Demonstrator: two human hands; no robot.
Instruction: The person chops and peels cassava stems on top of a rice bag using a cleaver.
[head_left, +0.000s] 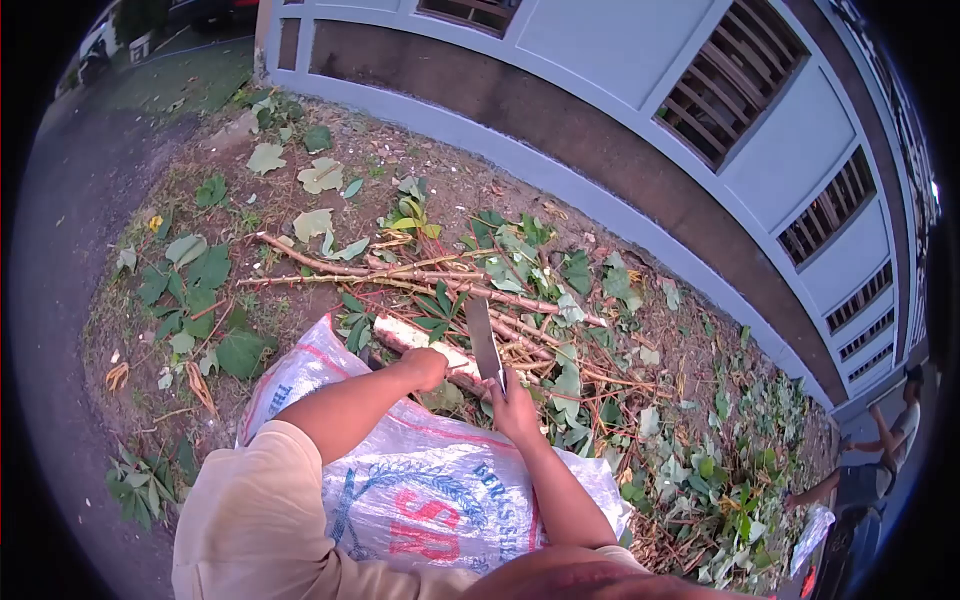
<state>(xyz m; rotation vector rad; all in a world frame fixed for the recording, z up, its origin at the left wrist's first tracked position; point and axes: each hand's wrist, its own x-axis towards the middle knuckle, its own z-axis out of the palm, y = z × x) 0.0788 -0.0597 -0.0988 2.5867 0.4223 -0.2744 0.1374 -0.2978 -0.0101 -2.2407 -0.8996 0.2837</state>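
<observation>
My right hand [514, 405] is closed round the handle of a wide-bladed knife [482, 338], its blade pointing up and away from me. Just left of it, my left hand [424, 370] is closed over a pale, thick log [400, 334] lying on the ground; what its fingers hold, if anything, is too small to make out. The blade stands over the log beside cut stems. Beyond both hands lie long brown branches [400, 272]. Under my forearms a white printed sack [400, 480] is spread out.
Green leaves [243, 352] and twigs litter the soil to the left, with a larger leafy heap [720, 480] to the right. A light blue wall [590, 75] with slatted windows runs behind. A paved strip [60, 300] borders the left. Another person [880, 450] is at the far right.
</observation>
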